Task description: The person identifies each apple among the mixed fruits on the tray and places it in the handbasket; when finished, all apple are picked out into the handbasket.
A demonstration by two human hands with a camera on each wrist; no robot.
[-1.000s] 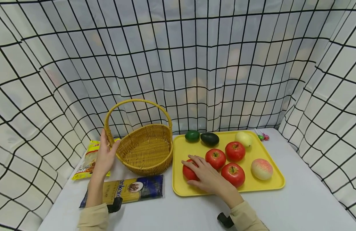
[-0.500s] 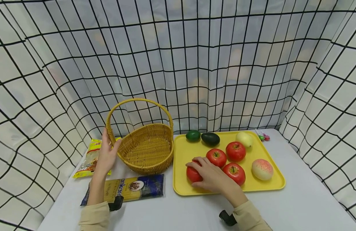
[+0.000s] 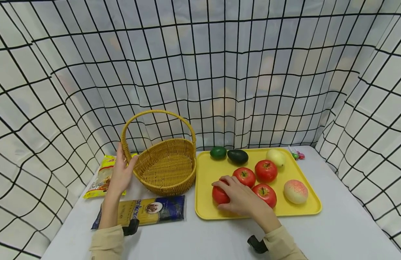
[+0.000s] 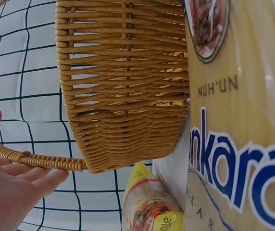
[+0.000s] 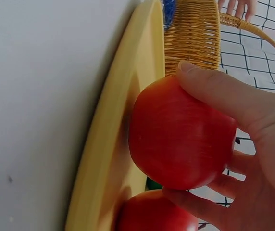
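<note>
In the head view my right hand (image 3: 240,196) holds a red apple (image 3: 219,195) near the left side of the yellow tray (image 3: 205,213). The right wrist view has the thumb across one side of this apple (image 5: 181,134) and the fingers on the other. Whether it is off the tray I cannot tell. My left hand (image 3: 120,177) is at the left base of the handle of a wicker basket (image 3: 168,166), thumb in front and fingers behind. In the left wrist view, those fingers (image 4: 31,180) lie along the basket's handle (image 4: 41,161).
Other red apples (image 3: 266,170), a peach (image 3: 295,191), a pale round fruit (image 3: 275,157), a dark avocado (image 3: 237,156) and a green one (image 3: 218,153) are on the tray. Lollipops (image 3: 298,155) lie behind it. Pasta (image 3: 155,211) and a yellow packet (image 3: 101,180) lie left.
My right hand's fingers have curled closer round the apple, which has shifted slightly right on the tray. The left hand stays at the basket handle. The head view has shifted a little.
</note>
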